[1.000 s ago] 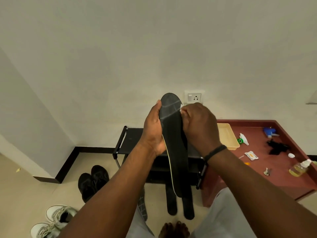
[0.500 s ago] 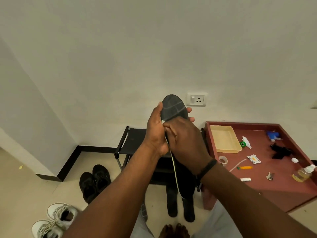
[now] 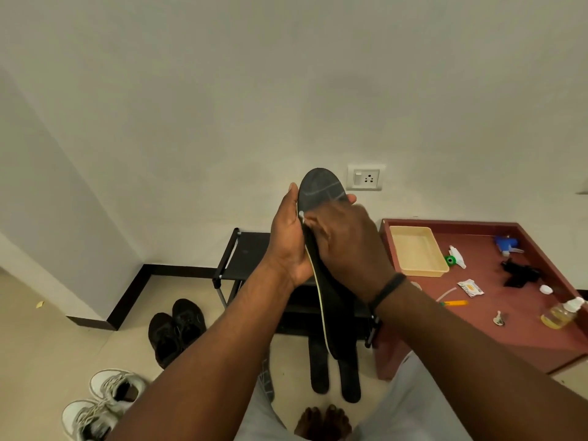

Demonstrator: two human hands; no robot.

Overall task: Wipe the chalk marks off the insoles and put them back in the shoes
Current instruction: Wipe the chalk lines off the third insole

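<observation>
My left hand grips a black insole from its left edge and holds it upright in front of the wall. Pale chalk lines cross its toe end. My right hand lies over the insole's middle with curled fingers, pinching a small white piece against the surface; what it is I cannot tell. Two more black insoles lie on the floor below. A pair of black shoes and a pair of white sneakers stand on the floor at the left.
A black rack stands against the wall behind the insole. To the right a red table carries a cream tray, a bottle of yellow liquid, spray heads, a black thing and small bits. My bare feet are at the bottom.
My right hand has slid from the insole's right edge leftwards and down across its face with the white piece. My left hand has kept its grip.
</observation>
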